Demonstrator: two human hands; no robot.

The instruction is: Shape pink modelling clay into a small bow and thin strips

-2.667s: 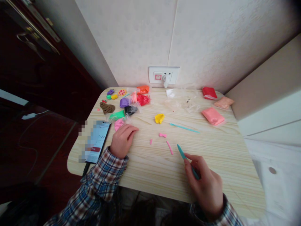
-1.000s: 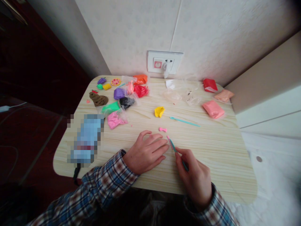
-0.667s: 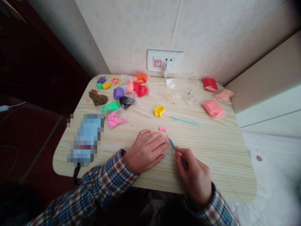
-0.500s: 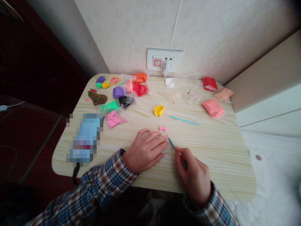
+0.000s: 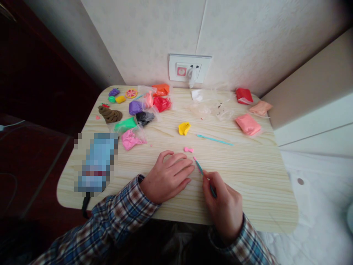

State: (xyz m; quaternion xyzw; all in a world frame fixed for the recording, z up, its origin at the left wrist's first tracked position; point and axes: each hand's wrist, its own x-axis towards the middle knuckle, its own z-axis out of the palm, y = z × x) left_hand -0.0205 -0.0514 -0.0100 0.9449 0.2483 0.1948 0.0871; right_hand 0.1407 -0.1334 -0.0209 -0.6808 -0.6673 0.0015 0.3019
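Observation:
My right hand (image 5: 224, 208) is closed around a teal modelling tool (image 5: 203, 173), its tip laid along a thin pink clay strip (image 5: 195, 159) on the light wooden table (image 5: 256, 173). My left hand (image 5: 169, 176) lies flat with fingers spread, fingertips right beside that strip. A small pink clay bow (image 5: 189, 149) sits just beyond the fingers. A yellow clay lump (image 5: 184, 128) and a second teal tool (image 5: 214, 139) lie farther back.
Bags of coloured clay and small clay figures (image 5: 132, 110) crowd the back left; pink and red bags (image 5: 248, 124) lie back right. Empty clear bags (image 5: 212, 106) sit near a wall socket (image 5: 189, 69). A phone (image 5: 95, 162) rests at the left edge.
My left hand came from the pink clay bag to lie beside the strip. My right hand brought the teal tool up against the strip. Over the last second both hands stay nearly still.

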